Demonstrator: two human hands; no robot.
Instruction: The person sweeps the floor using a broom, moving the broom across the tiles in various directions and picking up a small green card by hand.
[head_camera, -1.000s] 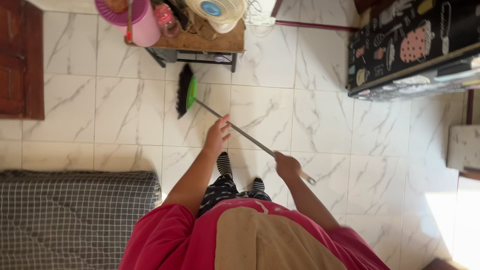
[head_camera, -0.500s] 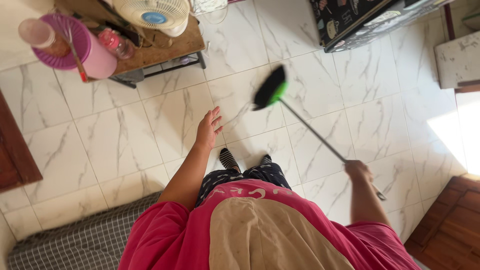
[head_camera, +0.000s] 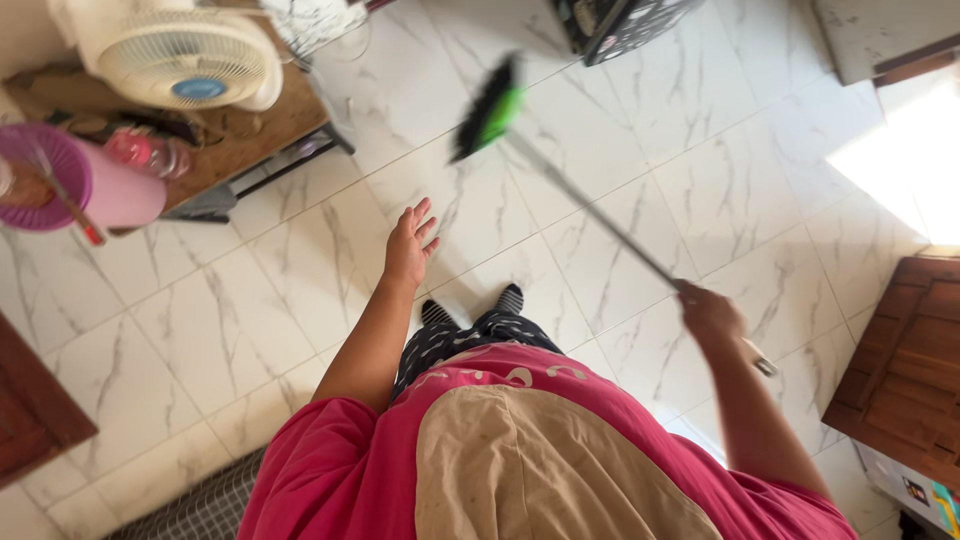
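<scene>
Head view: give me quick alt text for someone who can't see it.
Seen from above, the right hand grips a broom by its long handle, its green head out over white marble floor tiles. The left hand is open and empty. A small white fan sits on a wooden table.

Glossy marble-look floor tiles (head_camera: 300, 290), shiny metal broom handle (head_camera: 590, 215), wooden table (head_camera: 260, 125)

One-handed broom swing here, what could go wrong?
1. Only the right hand grips the broom, near the handle's end; the left hand is open and off it, so control may be weak.
2. The blurred broom head could clip the dark patterned cabinet.
3. A wider swing might reach the fan and pink container.
</scene>
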